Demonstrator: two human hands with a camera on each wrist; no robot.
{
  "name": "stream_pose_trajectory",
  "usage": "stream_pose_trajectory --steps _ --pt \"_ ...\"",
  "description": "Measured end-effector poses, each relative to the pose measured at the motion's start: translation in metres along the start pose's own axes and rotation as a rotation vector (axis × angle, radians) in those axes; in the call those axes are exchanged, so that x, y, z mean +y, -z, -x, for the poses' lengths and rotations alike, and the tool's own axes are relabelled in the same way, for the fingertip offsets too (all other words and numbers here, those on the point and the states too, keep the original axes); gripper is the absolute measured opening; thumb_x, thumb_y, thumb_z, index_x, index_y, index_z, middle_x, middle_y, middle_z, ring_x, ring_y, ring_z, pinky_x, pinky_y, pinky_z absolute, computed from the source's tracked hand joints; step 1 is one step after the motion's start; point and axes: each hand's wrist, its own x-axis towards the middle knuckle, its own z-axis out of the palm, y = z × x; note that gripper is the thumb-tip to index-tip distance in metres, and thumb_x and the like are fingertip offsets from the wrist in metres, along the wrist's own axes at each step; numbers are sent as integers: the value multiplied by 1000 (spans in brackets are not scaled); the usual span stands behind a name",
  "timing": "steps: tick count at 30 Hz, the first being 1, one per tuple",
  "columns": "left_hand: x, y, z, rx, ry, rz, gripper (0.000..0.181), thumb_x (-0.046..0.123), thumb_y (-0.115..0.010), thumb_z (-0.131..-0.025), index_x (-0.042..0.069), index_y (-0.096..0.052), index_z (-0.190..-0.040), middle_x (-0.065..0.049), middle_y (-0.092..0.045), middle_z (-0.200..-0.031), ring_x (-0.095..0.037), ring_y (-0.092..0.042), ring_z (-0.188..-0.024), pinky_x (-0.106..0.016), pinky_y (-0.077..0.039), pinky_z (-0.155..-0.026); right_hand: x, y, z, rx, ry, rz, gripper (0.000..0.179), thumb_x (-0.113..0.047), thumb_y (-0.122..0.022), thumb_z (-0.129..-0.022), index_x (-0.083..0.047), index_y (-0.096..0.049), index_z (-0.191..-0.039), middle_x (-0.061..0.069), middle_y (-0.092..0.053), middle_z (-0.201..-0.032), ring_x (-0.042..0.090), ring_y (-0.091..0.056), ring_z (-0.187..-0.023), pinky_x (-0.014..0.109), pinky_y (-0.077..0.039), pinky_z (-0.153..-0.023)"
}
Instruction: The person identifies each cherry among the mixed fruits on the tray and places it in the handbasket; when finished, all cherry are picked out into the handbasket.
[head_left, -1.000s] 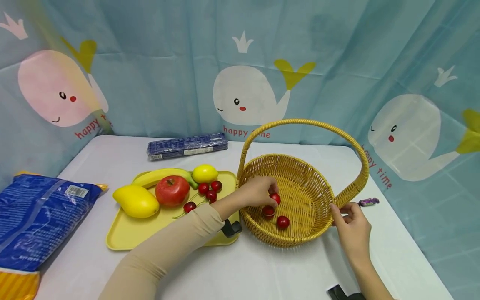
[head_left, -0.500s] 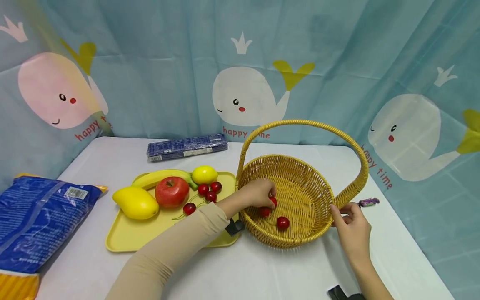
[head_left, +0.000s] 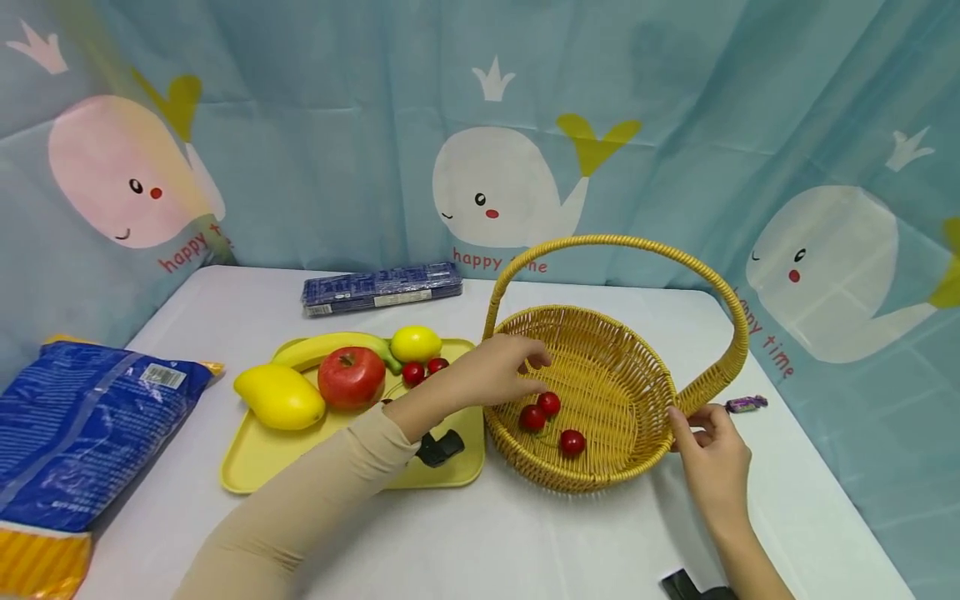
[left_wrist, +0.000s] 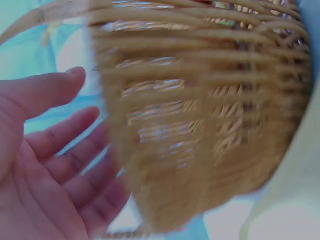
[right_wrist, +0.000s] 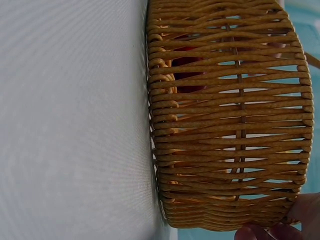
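My left hand [head_left: 498,371] hangs over the left rim of the wicker basket [head_left: 600,375], fingers loosely bent and holding nothing. Three red cherries [head_left: 572,443] lie on the basket floor below it. In the left wrist view, that hand's fingers [left_wrist: 75,172] are spread beside the woven wall. My right hand [head_left: 712,450] pinches the basket's right rim at the foot of the handle; fingertips show low in the right wrist view. Beneath the left forearm is a yellow tray [head_left: 243,471] with a mango [head_left: 279,398], an apple [head_left: 351,378], a banana [head_left: 315,348], a lemon [head_left: 416,343] and partly hidden cherries [head_left: 413,373].
A blue snack bag [head_left: 82,433] lies at the left edge of the white table. Behind the tray is a long blue package [head_left: 382,289]. A small purple wrapped candy [head_left: 746,404] sits right of the basket. A whale-print curtain hangs behind.
My left hand has let go of a cherry in the basket and lifted back leftward, with its fingers loosening. The right hand keeps its hold on the rim.
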Motion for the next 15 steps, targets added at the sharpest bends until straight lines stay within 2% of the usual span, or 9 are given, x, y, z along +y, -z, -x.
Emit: stream_pose_trajectory --steps 4,7,11,15 --pt "-3 18 31 70 -38 56 31 25 -66 -86 12 -61 -114 3 -62 -108 -14 -57 -98 -28 -47 -84 -2 1 -1 0 9 8 21 -18 -65 -87 -2 -58 -98 -3 -60 -80 6 -58 -51 15 -40 -49" --pt "-11 28 53 119 -8 97 29 22 -66 -86 13 -61 -112 3 -62 -108 -14 -56 -96 -33 -48 -84 -2 2 -2 2 15 11 21 -18 -64 -87 -2 -57 -98 -1 -60 -81 4 -57 -51 14 -40 -50" --pt "-30 30 74 162 56 118 28 19 -67 -85 11 -62 -111 1 -62 -107 -15 -58 -94 -36 -48 -84 -1 2 -2 0 20 6 22 -19 -64 -87 -1 -57 -98 3 -61 -82 3 -57 -50 14 -39 -49" --pt "-48 25 86 154 95 117 28 16 -69 -83 8 -63 -110 -1 -63 -104 -18 -59 -91 -35 -49 -82 1 0 -1 5 34 9 22 -18 -64 -87 0 -57 -98 4 -61 -82 3 -57 -49 18 -39 -45"
